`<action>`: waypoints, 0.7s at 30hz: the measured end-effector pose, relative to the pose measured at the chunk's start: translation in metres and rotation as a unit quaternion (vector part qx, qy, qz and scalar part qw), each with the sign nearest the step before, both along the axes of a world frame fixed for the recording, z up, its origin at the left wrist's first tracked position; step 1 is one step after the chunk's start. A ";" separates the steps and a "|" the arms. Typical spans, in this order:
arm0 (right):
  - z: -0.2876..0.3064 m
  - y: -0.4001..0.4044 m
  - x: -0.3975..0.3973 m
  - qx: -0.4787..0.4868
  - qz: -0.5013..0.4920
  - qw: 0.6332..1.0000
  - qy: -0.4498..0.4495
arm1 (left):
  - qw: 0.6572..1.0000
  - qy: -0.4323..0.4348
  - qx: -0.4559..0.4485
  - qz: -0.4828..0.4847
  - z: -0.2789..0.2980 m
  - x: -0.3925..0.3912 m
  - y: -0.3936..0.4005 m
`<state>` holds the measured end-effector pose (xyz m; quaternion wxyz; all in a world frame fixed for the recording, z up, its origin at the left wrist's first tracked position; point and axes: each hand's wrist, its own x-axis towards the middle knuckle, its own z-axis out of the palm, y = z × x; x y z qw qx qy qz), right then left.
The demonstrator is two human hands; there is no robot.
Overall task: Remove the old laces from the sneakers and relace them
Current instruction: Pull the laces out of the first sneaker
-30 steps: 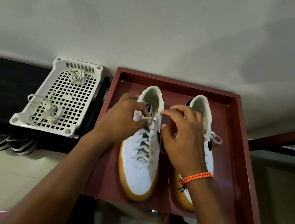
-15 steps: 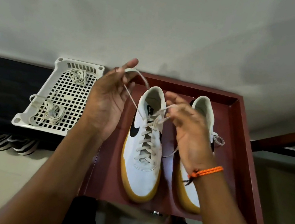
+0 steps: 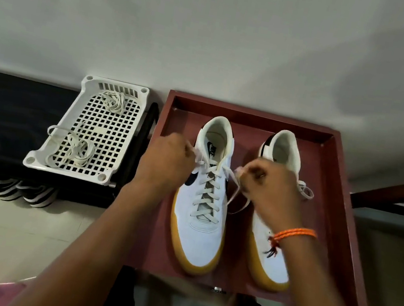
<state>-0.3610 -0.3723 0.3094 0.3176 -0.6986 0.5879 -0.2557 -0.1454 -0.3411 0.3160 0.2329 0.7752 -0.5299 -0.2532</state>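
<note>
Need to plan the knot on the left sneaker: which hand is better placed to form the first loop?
Right, probably: the right hand pinches the white lace end with slack hanging below; the left hand grips its end taut.

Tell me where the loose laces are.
Head view, left side: two bundles of loose laces lie in the white basket, left of the red tray.
</note>
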 end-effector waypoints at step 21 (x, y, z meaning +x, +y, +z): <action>-0.004 0.019 0.029 -0.013 0.087 0.996 0.020 | 0.996 -0.016 -0.076 -0.043 -0.004 -0.012 -0.003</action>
